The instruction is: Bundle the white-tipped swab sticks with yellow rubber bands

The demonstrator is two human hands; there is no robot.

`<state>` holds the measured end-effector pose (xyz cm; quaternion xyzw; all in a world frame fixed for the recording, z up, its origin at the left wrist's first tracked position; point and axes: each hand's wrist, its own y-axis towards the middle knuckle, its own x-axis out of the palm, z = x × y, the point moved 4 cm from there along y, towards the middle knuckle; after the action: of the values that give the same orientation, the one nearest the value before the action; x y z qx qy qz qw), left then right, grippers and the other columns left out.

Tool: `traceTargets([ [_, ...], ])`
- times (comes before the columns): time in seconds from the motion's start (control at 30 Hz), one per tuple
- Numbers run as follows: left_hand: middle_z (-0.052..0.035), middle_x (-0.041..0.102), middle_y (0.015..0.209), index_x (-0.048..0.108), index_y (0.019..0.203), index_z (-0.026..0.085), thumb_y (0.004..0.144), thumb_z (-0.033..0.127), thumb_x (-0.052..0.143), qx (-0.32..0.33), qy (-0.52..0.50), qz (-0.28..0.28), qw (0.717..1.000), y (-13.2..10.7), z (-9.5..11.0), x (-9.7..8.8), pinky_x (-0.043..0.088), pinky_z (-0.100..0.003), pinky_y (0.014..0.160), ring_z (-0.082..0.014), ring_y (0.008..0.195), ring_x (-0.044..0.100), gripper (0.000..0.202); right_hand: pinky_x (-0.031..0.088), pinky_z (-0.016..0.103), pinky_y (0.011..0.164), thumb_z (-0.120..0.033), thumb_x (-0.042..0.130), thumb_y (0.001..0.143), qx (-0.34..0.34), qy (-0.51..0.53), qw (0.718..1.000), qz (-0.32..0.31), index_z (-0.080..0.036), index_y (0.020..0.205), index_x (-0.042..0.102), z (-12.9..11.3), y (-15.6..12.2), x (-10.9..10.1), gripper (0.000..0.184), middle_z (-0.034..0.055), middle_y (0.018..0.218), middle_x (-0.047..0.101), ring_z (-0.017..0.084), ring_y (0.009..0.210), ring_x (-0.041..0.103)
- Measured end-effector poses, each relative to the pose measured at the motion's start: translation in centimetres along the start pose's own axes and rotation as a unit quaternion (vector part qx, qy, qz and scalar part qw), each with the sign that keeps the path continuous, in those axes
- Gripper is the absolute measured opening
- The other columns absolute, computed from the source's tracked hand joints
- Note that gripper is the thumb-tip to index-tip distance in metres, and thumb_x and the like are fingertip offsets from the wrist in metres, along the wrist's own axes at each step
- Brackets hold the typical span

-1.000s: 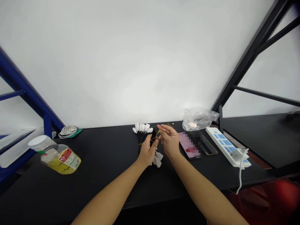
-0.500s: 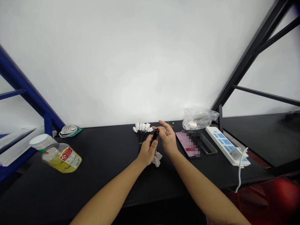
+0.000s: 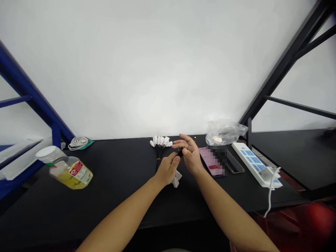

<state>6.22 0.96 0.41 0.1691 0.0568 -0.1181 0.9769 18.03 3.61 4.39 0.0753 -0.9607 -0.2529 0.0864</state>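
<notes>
My left hand (image 3: 166, 169) is closed around a bundle of black cables (image 3: 180, 153), whose dark ends point up and to the right between both hands. White connectors (image 3: 176, 179) on its lower end hang beneath my left hand. My right hand (image 3: 191, 156) meets the upper ends, thumb and a finger pinched against them, while its other fingers stretch out to the left. Just behind my left hand, a second bundle of black cables (image 3: 159, 152) lies on the table, tied with a yellow band and fanned out in white connectors at its far end.
On the black table (image 3: 112, 175), a plastic jar (image 3: 70, 171) leans at the left, near a coiled white cable (image 3: 78, 142). To the right lie a pink-screened phone (image 3: 212, 162), a dark phone (image 3: 234, 162), a clear plastic bag (image 3: 225, 131) and a white power strip (image 3: 256, 164).
The held cable ends have moved slightly right and tilted toward my right hand, whose thumb now presses on them. The view has shifted a little.
</notes>
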Motion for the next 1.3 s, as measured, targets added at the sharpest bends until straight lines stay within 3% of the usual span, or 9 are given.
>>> traceTargets([
  [0.1, 0.0057, 0.039, 0.057, 0.064, 0.102, 0.016, 0.097, 0.062, 0.04, -0.003, -0.009, 0.002, 1.0, 0.0, -0.2, 0.0, 0.026, -0.021, 0.046, -0.0091, 0.046, 0.035, 0.052, 0.052, 0.047, 0.097, -0.054, 0.078, 0.077, 0.008, -0.012, 1.0, -0.022, -0.023, 0.127, 0.058, 0.0, -0.1, 0.2, 0.063, 0.0078, 0.092, 0.075, 0.027, 0.106, 0.066],
  [0.23, 0.0051, 0.041, 0.056, 0.063, 0.119, 0.015, 0.097, 0.06, 0.038, -0.008, -0.06, 0.011, 0.998, 0.1, -0.5, -0.3, 0.029, -0.023, 0.046, -0.0104, 0.047, 0.037, 0.056, 0.058, 0.036, 0.08, -0.036, 0.079, 0.078, 0.057, -0.034, 0.995, -0.073, -0.023, 0.117, 0.064, 0.4, -0.3, 0.4, 0.044, 0.0059, 0.103, 0.069, 0.02, 0.087, 0.068],
  [0.43, 0.0036, 0.049, 0.057, 0.064, 0.11, 0.011, 0.093, 0.046, 0.041, -0.02, -0.146, 0.013, 0.989, 0.7, -1.3, -1.1, 0.037, -0.023, 0.049, -0.0114, 0.049, 0.045, 0.044, 0.058, 0.028, 0.055, -0.025, 0.076, 0.077, 0.114, 0.039, 0.981, -0.154, -0.026, 0.124, 0.051, 1.0, -0.4, 1.0, 0.053, 0.0023, 0.097, 0.063, 0.018, 0.08, 0.066],
  [0.63, 0.0037, 0.048, 0.056, 0.054, 0.075, 0.017, 0.094, 0.052, 0.041, -0.033, -0.132, 0.063, 0.989, 1.0, -1.4, -1.5, 0.037, -0.023, 0.047, -0.0099, 0.047, 0.045, 0.042, 0.057, 0.025, 0.067, -0.019, 0.08, 0.071, 0.056, 0.025, 0.997, -0.044, -0.031, 0.128, 0.042, 1.3, 0.0, 0.7, 0.069, -0.0003, 0.102, 0.057, 0.012, 0.081, 0.062],
  [0.73, 0.0033, 0.049, 0.056, 0.047, 0.067, 0.019, 0.093, 0.057, 0.043, -0.031, -0.133, 0.066, 0.988, 0.9, -1.1, -1.4, 0.04, -0.023, 0.05, -0.0093, 0.048, 0.046, 0.047, 0.057, 0.025, 0.073, -0.019, 0.087, 0.065, 0.056, 0.018, 0.998, -0.037, -0.032, 0.131, 0.046, 1.2, 0.5, -0.1, 0.078, -0.0011, 0.103, 0.054, 0.011, 0.084, 0.062],
  [0.87, 0.0018, 0.054, 0.059, 0.054, 0.073, 0.017, 0.091, 0.066, 0.047, -0.028, -0.138, 0.034, 0.989, 0.8, -0.7, -1.2, 0.042, -0.023, 0.049, -0.0105, 0.048, 0.051, 0.053, 0.055, 0.026, 0.064, -0.036, 0.081, 0.077, 0.097, 0.023, 0.988, -0.115, -0.021, 0.102, 0.064, 1.1, 0.7, -0.3, 0.034, 0.0018, 0.095, 0.058, 0.011, 0.073, 0.06],
  [1.0, -0.0016, 0.06, 0.063, 0.06, 0.078, 0.015, 0.085, 0.073, 0.053, -0.036, -0.156, 0.011, 0.987, 1.2, -0.3, -1.3, 0.05, -0.028, 0.058, -0.0143, 0.056, 0.058, 0.059, 0.049, 0.026, 0.049, -0.043, 0.075, 0.083, 0.125, 0.064, 0.977, -0.162, -0.018, 0.083, 0.063, 1.1, 0.4, 0.3, 0.028, 0.0001, 0.085, 0.055, 0.009, 0.055, 0.053],
  [1.13, -0.002, 0.058, 0.066, 0.059, 0.068, 0.016, 0.086, 0.074, 0.051, -0.007, -0.087, -0.001, 0.996, 1.8, 0.2, -2.4, 0.048, -0.029, 0.068, -0.0151, 0.065, 0.057, 0.061, 0.052, 0.029, 0.061, -0.042, 0.081, 0.078, 0.11, 0.018, 0.978, -0.177, -0.018, 0.078, 0.066, 1.3, 0.6, 0.0, 0.028, 0.0013, 0.088, 0.057, 0.012, 0.065, 0.057],
  [1.3, 0.0028, 0.04, 0.06, 0.048, 0.054, 0.016, 0.083, 0.075, 0.053, 0.011, 0.043, -0.001, 0.999, 2.1, 0.5, -4.2, 0.032, -0.025, 0.055, -0.01, 0.058, 0.037, 0.066, 0.051, 0.036, 0.089, -0.04, 0.081, 0.079, 0.043, -0.105, 0.975, -0.191, -0.019, 0.079, 0.072, 1.0, 0.9, -0.8, 0.023, 0.0052, 0.099, 0.064, 0.02, 0.096, 0.062],
])
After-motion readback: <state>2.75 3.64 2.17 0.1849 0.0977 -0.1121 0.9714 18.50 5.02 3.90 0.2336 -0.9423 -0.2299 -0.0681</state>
